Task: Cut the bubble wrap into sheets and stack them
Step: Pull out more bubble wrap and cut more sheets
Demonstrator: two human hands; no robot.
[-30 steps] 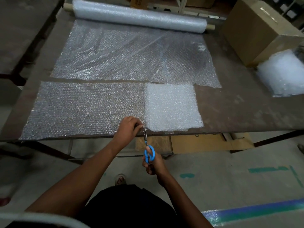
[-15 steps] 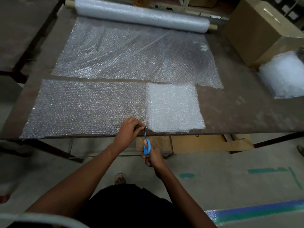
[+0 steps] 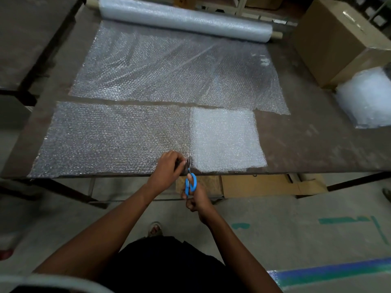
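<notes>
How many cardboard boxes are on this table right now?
1. The cardboard box stands at the table's far right corner, behind a white pile of bubble wrap. Flat cardboard lies under the table, and more boxes may be hidden beyond the frame.

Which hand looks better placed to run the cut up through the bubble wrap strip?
The right hand. It already grips the blue scissors, whose blades sit at the strip's near edge beside the white stack of sheets. The left hand is busy pinching the wrap beside the blades, likely steadying it.
</notes>
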